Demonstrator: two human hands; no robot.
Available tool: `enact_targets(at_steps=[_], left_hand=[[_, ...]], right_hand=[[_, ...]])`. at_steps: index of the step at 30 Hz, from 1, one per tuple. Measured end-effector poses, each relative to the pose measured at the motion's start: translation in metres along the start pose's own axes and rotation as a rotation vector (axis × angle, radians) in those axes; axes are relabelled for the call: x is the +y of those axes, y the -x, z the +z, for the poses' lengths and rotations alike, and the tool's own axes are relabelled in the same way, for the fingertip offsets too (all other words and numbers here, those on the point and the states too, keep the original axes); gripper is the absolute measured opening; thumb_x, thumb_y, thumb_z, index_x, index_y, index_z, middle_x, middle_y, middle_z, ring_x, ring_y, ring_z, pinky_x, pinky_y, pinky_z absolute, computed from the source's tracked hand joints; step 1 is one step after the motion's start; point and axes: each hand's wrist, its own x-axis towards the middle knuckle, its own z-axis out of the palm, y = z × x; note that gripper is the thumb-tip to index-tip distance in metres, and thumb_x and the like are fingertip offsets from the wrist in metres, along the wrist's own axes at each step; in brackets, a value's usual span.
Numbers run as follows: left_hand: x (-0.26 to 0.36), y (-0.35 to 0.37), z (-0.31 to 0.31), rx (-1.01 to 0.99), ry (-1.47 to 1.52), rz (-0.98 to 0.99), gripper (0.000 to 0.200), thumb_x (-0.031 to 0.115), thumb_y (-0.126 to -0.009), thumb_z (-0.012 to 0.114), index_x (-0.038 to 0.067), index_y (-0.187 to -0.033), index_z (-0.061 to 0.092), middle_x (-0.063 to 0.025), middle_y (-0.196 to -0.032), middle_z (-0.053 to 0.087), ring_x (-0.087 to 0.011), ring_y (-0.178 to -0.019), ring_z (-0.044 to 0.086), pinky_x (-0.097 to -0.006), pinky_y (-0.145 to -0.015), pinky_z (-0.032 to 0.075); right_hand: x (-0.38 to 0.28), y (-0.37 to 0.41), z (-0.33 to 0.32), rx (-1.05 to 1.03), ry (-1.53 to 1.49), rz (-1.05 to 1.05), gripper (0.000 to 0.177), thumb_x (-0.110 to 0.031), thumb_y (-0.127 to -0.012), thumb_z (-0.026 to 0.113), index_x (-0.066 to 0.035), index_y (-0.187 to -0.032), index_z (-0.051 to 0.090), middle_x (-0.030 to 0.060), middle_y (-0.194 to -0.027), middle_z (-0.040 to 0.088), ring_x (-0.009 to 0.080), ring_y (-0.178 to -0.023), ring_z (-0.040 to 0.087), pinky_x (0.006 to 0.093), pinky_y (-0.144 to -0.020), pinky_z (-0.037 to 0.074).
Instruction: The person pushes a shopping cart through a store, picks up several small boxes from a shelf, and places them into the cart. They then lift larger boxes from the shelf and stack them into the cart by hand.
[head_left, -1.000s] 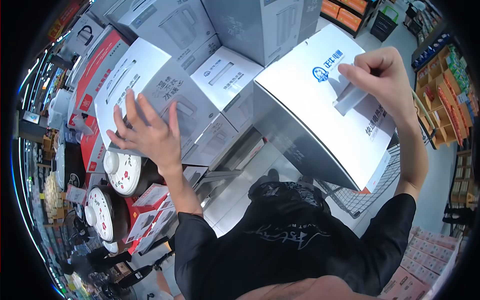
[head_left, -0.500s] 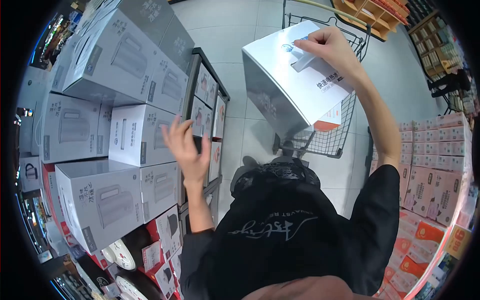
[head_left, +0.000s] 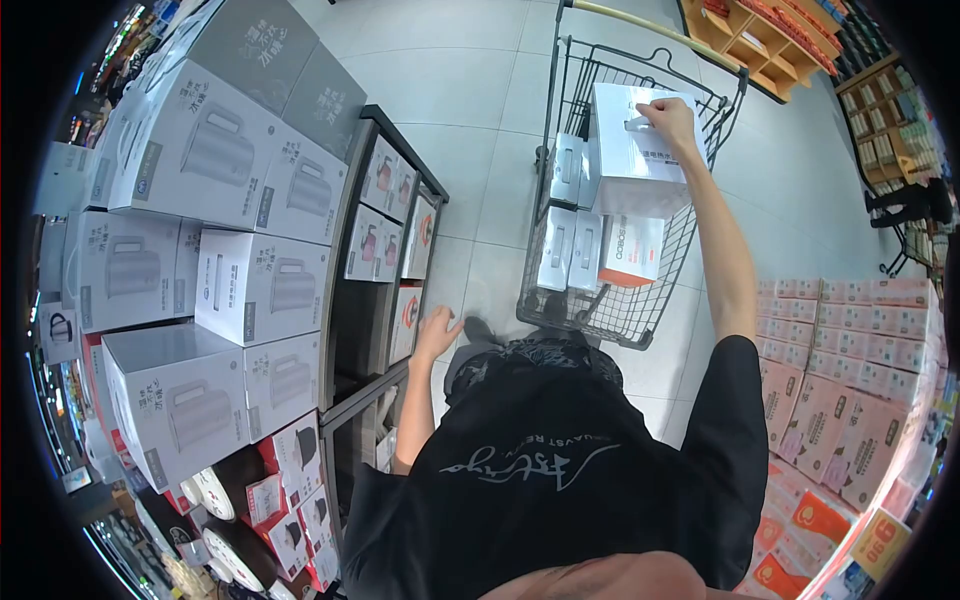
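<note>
Holding a white box [head_left: 625,170] at the cart [head_left: 640,325], we've got our right hand [head_left: 668,115] clamped on its handle [head_left: 638,122]; left hand [head_left: 438,330] hangs open.

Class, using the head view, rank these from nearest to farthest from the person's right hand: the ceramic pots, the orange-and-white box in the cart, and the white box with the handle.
1. white box with the handle: gripped by the right hand, at the top of the cart.
2. orange-and-white box: lower in the cart.
3. ceramic pots: far bottom left.
</note>
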Motion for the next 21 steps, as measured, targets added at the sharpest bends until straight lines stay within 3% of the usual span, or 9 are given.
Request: enact_targets(at_steps=[4, 7, 10, 20, 21], left_hand=[[-0.020, 0.035, 0.030, -0.111, -0.004, -0.179, 0.034, 0.033, -0.082, 0.064, 0.001, -0.090, 0.056, -0.0175, -0.090, 0.060, -0.0378, -0.086, 0.059, -0.0416, -0.074, 0.047], [-0.031, 0.066, 0.056, -0.117, 0.200, -0.337, 0.037, 0.034, -0.081, 0.066, -0.001, -0.087, 0.057, -0.0188, -0.085, 0.063, -0.0364, -0.083, 0.061, -0.0408, -0.073, 0.048], [-0.016, 0.083, 0.052, -0.123, 0.221, -0.477, 0.040, 0.035, -0.080, 0.068, -0.003, -0.086, 0.057, -0.0213, -0.084, 0.064, -0.0352, -0.083, 0.063, -0.0407, -0.074, 0.049], [-0.021, 0.134, 0.082, -0.075, 0.317, -0.714, 0.046, 0.041, -0.080, 0.064, -0.003, -0.090, 0.058, -0.0235, -0.092, 0.064, -0.0362, -0.090, 0.062, -0.0414, -0.079, 0.047], [-0.025, 0.140, 0.088, -0.070, 0.306, -0.721, 0.045, 0.041, -0.080, 0.065, -0.002, -0.089, 0.058, -0.0202, -0.088, 0.065, -0.0320, -0.087, 0.062, -0.0395, -0.078, 0.047]], right_hand=[[0.040, -0.028, 0.021, 0.001, -0.005, 0.079, 0.034, -0.039, -0.069, 0.071, -0.005, -0.069, 0.072, 0.0076, -0.057, 0.063, 0.0195, -0.056, 0.061, 0.0325, -0.057, 0.046], [0.051, -0.038, 0.029, -0.028, -0.030, 0.100, 0.034, -0.039, -0.069, 0.070, -0.006, -0.071, 0.073, 0.0085, -0.058, 0.064, 0.0205, -0.057, 0.062, 0.0329, -0.057, 0.046], [0.054, -0.052, 0.045, -0.002, -0.084, 0.087, 0.033, -0.039, -0.068, 0.070, -0.006, -0.072, 0.073, 0.0096, -0.059, 0.064, 0.0215, -0.058, 0.062, 0.0334, -0.058, 0.046], [0.055, -0.100, 0.088, -0.001, -0.110, 0.062, 0.032, -0.039, -0.069, 0.068, -0.007, -0.072, 0.073, 0.0100, -0.062, 0.065, 0.0250, -0.062, 0.063, 0.0352, -0.063, 0.048], [0.057, -0.102, 0.089, -0.004, -0.108, 0.072, 0.032, -0.039, -0.069, 0.068, -0.008, -0.071, 0.073, 0.0097, -0.062, 0.065, 0.0251, -0.062, 0.063, 0.0350, -0.064, 0.048]])
